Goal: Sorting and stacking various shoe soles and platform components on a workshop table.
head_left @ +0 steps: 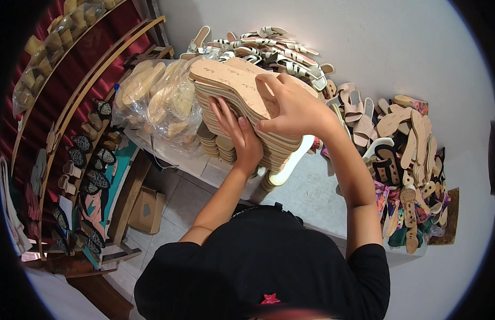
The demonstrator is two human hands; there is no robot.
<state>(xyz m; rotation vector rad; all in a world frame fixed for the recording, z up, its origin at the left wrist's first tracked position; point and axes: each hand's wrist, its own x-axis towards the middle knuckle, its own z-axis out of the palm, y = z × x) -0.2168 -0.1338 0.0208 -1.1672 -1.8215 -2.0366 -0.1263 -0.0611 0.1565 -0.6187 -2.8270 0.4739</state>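
A thick stack of beige shoe insoles (218, 74), with small dark print on the top ones, is between my two hands. My left hand (239, 136) presses along the stack's near side, fingers stretched up against the layered edges and thumb raised. Over the right end of the top insole lies my right hand (290, 104), its thumb at the near edge and its fingers bent across the top. The stack's far side and underside are hidden. Shorter insole stacks (215, 146) stand just below and left of it. A cream-coloured sole-like piece (292, 162) shows under its right end.
Clear plastic bags of soles (159, 98) lie left of the stack on the white table (306, 189). White strappy sandals (282, 50) are piled behind; more sandals and insoles (412, 133) heap up at right. Wooden racks (79, 114) with shoes stand left, near a cardboard box (147, 210).
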